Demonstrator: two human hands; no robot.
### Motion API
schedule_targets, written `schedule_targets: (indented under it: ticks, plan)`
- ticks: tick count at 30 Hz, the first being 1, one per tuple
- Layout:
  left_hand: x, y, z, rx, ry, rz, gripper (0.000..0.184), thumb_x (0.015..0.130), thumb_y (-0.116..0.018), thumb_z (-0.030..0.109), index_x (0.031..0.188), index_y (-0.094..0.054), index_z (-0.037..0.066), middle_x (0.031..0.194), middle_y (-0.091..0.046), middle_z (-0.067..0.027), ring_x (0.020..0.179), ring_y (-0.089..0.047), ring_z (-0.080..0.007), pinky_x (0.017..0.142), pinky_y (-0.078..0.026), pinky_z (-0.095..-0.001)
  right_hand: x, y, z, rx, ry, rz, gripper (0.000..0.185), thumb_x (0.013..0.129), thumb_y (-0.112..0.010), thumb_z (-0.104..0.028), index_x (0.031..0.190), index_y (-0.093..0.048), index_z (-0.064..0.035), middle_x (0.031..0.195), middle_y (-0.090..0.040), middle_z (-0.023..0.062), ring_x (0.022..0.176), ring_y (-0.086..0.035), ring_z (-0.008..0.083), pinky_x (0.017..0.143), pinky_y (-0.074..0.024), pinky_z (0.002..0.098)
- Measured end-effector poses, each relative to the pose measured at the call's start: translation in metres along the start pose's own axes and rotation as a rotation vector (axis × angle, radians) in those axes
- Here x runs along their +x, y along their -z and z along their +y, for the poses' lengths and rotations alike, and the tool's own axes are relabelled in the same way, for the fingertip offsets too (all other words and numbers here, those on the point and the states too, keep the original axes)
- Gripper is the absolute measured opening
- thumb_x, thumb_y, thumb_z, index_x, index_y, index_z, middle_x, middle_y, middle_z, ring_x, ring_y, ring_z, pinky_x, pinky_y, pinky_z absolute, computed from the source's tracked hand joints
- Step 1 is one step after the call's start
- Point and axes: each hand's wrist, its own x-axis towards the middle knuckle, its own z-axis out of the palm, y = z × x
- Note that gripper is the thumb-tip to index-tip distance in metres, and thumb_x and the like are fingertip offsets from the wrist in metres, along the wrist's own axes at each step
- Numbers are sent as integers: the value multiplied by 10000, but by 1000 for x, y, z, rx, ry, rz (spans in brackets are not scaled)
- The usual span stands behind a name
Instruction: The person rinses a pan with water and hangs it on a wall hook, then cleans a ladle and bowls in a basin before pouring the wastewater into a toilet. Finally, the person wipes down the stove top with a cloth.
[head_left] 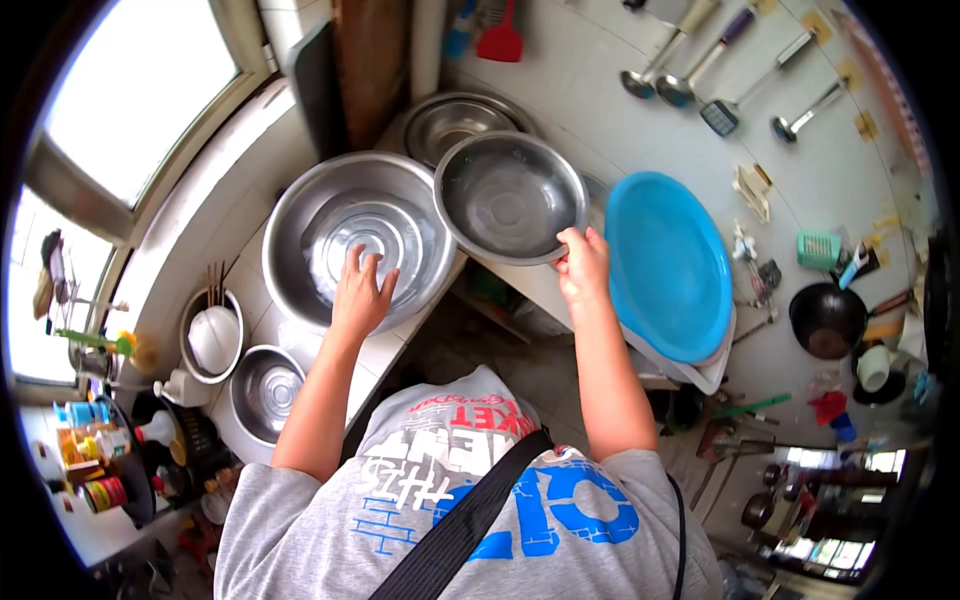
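Note:
My right hand [584, 268] grips the rim of a steel basin [510, 200], which is tilted so its inside faces me. Over the near part of a larger steel basin [290, 240] hangs my left hand [361, 295], its fingers spread and holding nothing. That large basin stands on the tiled counter and seems to have some clear water in it. Behind the held basin sit nested steel basins [425, 125], partly hidden by it. Right of my right hand, a blue plastic basin [668, 265] leans near the wall.
A smaller steel bowl [266, 393] stands on the left counter, beside a pot [190, 345] with white crockery and chopsticks. Ladles [675, 90] and a slotted turner [720, 117] hang on the tiled wall. A dark wok [828, 320] is at the right.

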Motion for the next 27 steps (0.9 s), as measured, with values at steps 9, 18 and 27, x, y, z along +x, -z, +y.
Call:
schedule_targets:
  ticks: [9,18,27]
  plan:
    - [-37,42,-56,54,200,78,396,894,-660,291,1147,-588,-5,1325,-461,-286,1197,-497,-440,1003,-434,-458,12,-74,88,-95,-114,-197,41,794,-557,0,769,-542,-28,639,-524,13,420,-428,101,374,-371,263]
    - [-65,56,-81,90,326,124,383,889,-661,294,1123,-594,-1,1327,-463,-281,1192,-499,-439,1002,-433,-461,28,-105,113,-324,1,-204,104,818,-535,2,716,-516,1,566,-523,42,376,-439,110,350,-364,267]
    - [-68,57,-80,98,363,113,390,889,-659,302,1121,-595,-6,1327,-465,-275,1193,-500,-430,997,-434,-465,86,-105,135,-841,786,-145,204,795,-590,-85,643,-508,23,484,-498,75,406,-484,172,421,-394,346]
